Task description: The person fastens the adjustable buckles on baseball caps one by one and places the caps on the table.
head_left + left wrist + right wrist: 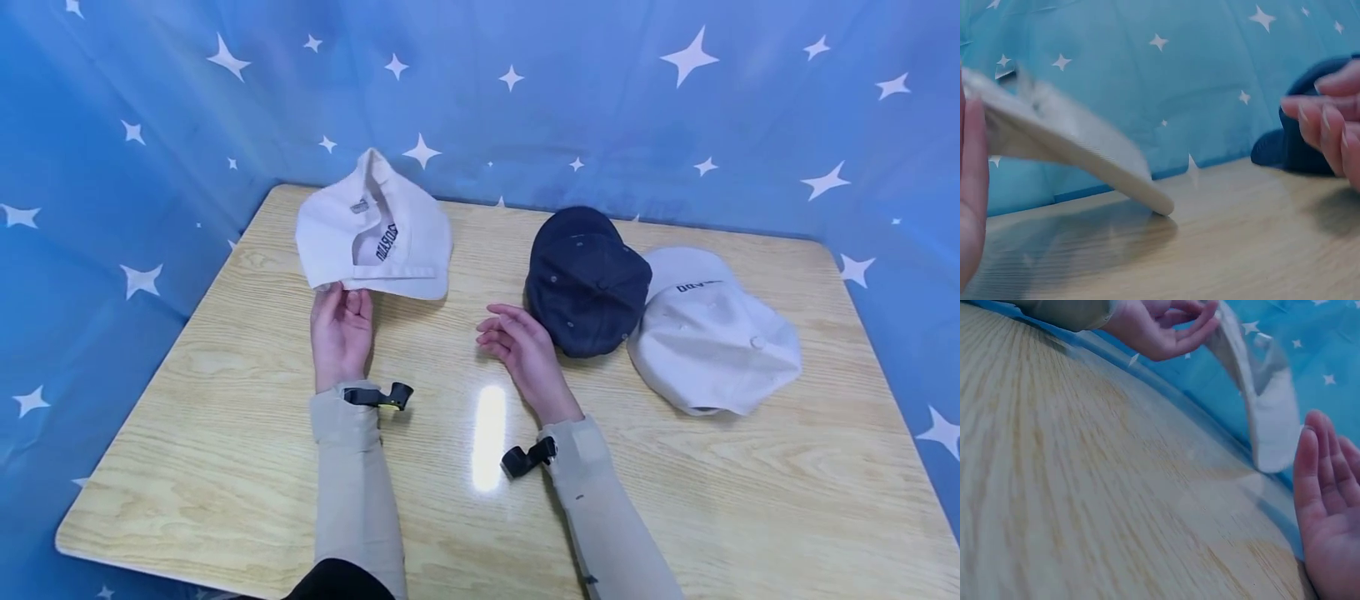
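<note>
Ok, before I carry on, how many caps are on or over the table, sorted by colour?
White: 2, the held cap in the left hand and the far-right cap
Dark navy: 1, the middle cap
Total: 3 caps

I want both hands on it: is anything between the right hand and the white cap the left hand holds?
Nothing visible does: only tabletop lies between the right hand and white cap. The navy cap is to that hand's right.
</note>
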The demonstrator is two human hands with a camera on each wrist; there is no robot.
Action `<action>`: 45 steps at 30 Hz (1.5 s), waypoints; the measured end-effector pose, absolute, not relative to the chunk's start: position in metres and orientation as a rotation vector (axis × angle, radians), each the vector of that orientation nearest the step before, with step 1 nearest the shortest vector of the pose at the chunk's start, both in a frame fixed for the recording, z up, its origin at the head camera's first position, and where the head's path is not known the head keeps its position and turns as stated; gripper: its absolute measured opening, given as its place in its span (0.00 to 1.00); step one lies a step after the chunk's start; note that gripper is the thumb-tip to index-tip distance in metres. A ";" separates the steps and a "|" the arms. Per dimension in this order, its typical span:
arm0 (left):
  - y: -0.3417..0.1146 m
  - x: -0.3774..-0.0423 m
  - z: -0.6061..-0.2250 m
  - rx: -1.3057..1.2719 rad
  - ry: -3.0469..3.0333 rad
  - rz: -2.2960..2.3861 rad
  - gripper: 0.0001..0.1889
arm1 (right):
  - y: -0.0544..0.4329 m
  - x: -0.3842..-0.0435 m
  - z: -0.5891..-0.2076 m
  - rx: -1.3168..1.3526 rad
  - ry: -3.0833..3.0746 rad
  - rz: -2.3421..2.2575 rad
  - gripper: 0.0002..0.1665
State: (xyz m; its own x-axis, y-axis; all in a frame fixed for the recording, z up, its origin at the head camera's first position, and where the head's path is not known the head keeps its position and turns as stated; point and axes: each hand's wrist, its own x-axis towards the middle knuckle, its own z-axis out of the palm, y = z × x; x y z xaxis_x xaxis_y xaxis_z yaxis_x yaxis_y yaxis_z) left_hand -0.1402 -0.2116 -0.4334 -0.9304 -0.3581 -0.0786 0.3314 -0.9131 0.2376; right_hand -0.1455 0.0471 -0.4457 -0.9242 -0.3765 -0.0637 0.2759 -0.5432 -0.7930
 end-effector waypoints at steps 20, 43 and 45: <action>-0.201 -0.140 -0.429 -0.144 -0.858 -2.710 0.07 | 0.048 -0.147 -0.443 -0.405 1.121 -2.513 0.22; -0.200 -0.145 -0.435 0.122 -0.769 -2.882 0.16 | 0.050 -0.148 -0.446 -0.095 0.955 -2.591 0.05; -0.200 -0.144 -0.434 0.054 -0.655 -2.958 0.22 | 0.050 -0.148 -0.446 -0.092 0.937 -2.597 0.05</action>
State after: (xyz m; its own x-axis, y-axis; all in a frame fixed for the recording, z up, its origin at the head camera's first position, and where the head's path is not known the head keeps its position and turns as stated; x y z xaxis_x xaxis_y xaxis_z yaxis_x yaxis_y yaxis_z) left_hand -0.1436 -0.2005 -0.4341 -0.9932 -0.1160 -0.0108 0.1006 -0.9008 0.4225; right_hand -0.1484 0.0503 -0.4463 -0.9267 -0.3700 -0.0651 0.3263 -0.7069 -0.6275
